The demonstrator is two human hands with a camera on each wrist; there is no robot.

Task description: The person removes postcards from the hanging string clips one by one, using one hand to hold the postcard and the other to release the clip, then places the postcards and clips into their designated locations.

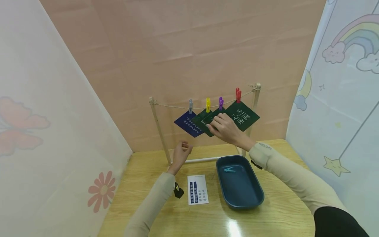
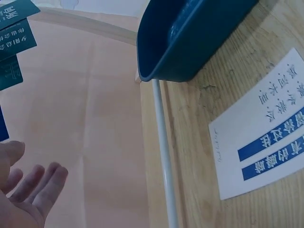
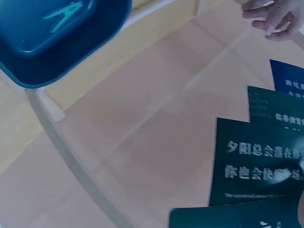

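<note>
My right hand (image 1: pixel 226 129) has bent fingers right in front of the dark green card under the purple clothespin (image 1: pixel 221 103), covering part of that card; I cannot tell whether it pinches it. My left hand (image 1: pixel 181 153) is lower left, fingers loosely bent, with nothing in it. From a string hang a blue card (image 1: pixel 189 123) under a grey clothespin (image 1: pixel 190 106), a green card (image 1: pixel 200 119) under a yellow clothespin (image 1: pixel 208 105), and a larger-looking green card (image 1: pixel 244 116) under a red clothespin (image 1: pixel 238 95). In the right wrist view the cards overlap like steps.
The string (image 1: pixel 171 106) runs between two posts of a wooden frame (image 1: pixel 160 131). A dark blue tray (image 1: pixel 241 194) with a teal clothespin (image 1: pixel 229 170) stands on the wooden table. Left of it lies a white printed card (image 1: pixel 198 190). Patterned sheets hang on both sides.
</note>
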